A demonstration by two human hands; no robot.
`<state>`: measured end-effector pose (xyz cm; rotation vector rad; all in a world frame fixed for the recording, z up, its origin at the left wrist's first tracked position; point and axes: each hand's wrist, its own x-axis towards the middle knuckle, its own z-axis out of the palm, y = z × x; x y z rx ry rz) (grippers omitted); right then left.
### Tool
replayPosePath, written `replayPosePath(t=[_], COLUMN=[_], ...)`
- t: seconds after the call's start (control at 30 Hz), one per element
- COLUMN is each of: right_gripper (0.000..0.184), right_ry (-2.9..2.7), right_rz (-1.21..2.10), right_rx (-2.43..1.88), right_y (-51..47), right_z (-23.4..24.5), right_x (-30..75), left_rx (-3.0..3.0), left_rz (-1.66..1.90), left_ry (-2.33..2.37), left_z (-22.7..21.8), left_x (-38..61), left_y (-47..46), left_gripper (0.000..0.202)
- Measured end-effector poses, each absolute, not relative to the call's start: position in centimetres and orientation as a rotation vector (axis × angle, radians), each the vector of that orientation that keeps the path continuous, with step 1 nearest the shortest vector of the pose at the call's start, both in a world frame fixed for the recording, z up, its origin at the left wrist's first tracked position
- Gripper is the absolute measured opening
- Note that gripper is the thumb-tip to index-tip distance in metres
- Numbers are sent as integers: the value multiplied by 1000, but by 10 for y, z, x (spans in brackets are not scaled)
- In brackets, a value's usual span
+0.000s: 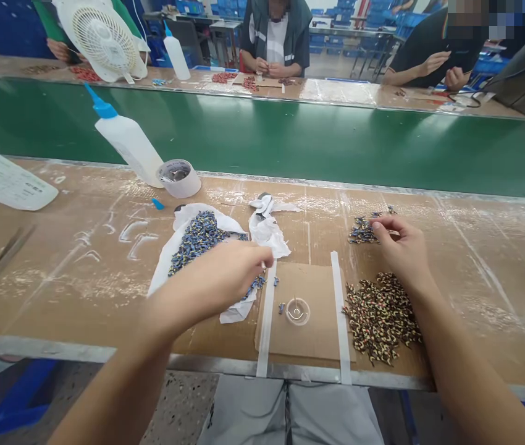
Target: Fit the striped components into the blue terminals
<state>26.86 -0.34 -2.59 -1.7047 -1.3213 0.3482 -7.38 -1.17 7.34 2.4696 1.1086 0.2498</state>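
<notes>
My left hand hangs palm down over the edge of a white sheet that carries a heap of small blue parts; its fingers curl together and what they hold is hidden. My right hand reaches to a small cluster of blue parts, fingertips pinched at its edge. A pile of dark and tan parts lies just below that wrist. Between my hands lies a cardboard square taped down with two white strips, bearing a small round clear fixture.
A white squeeze bottle with blue nozzle and a tape roll stand at the back left. Tweezers lie far left, near a paper sheet. A green conveyor belt runs behind; other people work across it beside a fan.
</notes>
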Motion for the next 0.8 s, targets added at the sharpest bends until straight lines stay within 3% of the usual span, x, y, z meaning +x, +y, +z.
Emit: replayPosePath(t=[0.17, 0.47, 0.6, 0.8], right_gripper=[24, 20, 18, 15], right_ry=[-1353, -1395, -1444, -1950], right_rz=[395, 470, 709, 1240], right_rx=[-1694, -1669, -1555, -1216], right_y=[-7, -10, -20, -45], right_z=[-22, -16, -4, 10], right_x=[262, 251, 235, 190], left_rx=[2504, 2484, 2502, 2450], left_rz=[-99, -82, -32, 221], left_ry=[940, 844, 818, 841], left_z=[44, 31, 22, 21], left_x=[-37, -46, -43, -33], left_y=[12, 8, 12, 17], left_gripper=[24, 17, 14, 8])
